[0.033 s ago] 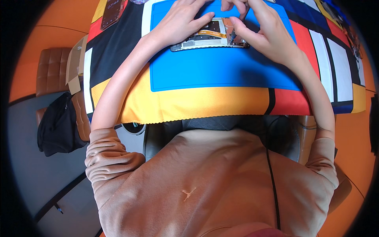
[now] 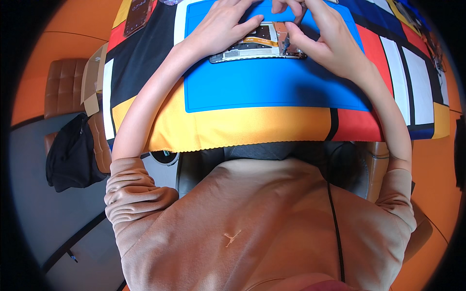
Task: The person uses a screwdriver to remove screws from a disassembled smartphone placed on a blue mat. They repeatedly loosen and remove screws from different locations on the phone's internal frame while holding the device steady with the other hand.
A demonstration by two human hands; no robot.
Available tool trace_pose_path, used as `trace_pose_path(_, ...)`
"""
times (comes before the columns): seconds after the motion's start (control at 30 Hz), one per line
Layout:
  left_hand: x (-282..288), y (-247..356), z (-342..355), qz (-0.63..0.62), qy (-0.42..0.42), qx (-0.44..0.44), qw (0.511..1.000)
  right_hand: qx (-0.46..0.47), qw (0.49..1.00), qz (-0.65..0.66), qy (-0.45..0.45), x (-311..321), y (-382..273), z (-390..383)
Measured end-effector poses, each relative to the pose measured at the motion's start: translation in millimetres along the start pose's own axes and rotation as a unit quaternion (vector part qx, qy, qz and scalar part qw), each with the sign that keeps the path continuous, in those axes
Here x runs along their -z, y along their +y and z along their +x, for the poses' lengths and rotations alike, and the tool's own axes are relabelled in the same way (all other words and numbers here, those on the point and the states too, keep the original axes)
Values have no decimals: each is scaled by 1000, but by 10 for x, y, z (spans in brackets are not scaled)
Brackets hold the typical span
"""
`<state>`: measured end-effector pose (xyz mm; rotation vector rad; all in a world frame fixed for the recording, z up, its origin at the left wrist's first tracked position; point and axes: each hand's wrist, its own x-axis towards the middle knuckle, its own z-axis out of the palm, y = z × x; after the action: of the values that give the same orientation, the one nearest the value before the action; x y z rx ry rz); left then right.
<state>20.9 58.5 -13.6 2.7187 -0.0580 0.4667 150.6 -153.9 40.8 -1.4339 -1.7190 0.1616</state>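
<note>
An opened phone (image 2: 252, 47), with its inner parts bare and an orange ribbon cable (image 2: 262, 40) across them, lies on a blue mat (image 2: 262, 87). Over its far left part rests my left hand (image 2: 218, 26), fingers stretched out and thumb apart, touching the phone. My right hand (image 2: 330, 41) is bent above the phone's right end, closed round a thin dark tool (image 2: 286, 43). The tool's tip points down at the phone's right part. Its upper part is mostly hidden by my fingers, so its exact kind does not show.
A patterned tablecloth (image 2: 242, 128) lies under the mat. Another phone (image 2: 138, 17) sits at the far left of the table. Cables (image 2: 437, 53) run along the right edge. Left of the table are a cardboard box (image 2: 93, 80) and a black garment (image 2: 73, 153) on a brown seat.
</note>
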Motion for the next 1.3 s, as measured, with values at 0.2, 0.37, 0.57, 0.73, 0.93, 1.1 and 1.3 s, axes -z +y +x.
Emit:
trace_pose_path(0.2,5,6,5,3,2,-6,1000,0,1000,30,1,-10,41,3)
trace_pose_path(0.37,14,14,7,0,0,-10,1000,11,1000,-2,-3,3,26,-6)
trace_pose_path(0.57,23,24,17,-12,3,-19,1000,33,999,34,5,-30,30,3)
trace_pose_path(0.73,20,21,9,-9,-1,-16,1000,33,999,-5,-6,-3,34,-4)
trace_pose_path(0.93,17,12,9,-8,-5,-9,1000,-1,999,45,-3,-15,44,6)
trace_pose_path(1.1,19,18,6,-8,-3,-9,1000,24,1000,12,-14,17,-21,5)
trace_pose_path(1.3,24,13,13,-14,0,-16,1000,20,1000,4,-4,0,-61,9)
